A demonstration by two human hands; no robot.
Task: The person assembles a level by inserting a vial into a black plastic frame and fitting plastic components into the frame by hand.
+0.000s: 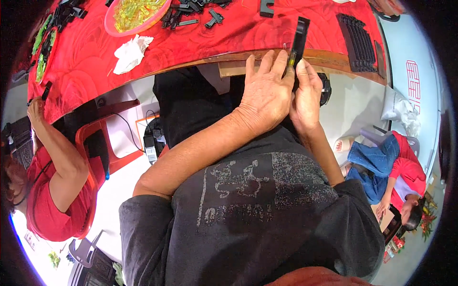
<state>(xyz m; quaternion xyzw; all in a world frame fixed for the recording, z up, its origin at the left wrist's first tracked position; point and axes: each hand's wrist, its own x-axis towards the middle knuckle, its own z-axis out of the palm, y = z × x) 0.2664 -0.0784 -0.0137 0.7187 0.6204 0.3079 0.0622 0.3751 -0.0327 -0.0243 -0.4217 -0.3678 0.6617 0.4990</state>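
Observation:
Between my hands, at the table's front edge, a long narrow black plastic part (299,39) points away from me. Something yellowish shows in its lower end, close to my fingertips. My right hand (308,95) grips the lower end from the right, its thumb lying along the side. My left hand (268,93) lies across from the left, back of the hand up. Its index finger is pressed against the part, and the other fingers stretch toward the table edge. The left thumb is hidden.
On the red tablecloth (191,50) stand a pink basin (112,29) of yellow clear pieces, loose black parts (188,8), crumpled white tissue (132,53) and a row of black strips (357,44). A person in red (62,190) works at left; another person (405,167) sits at right.

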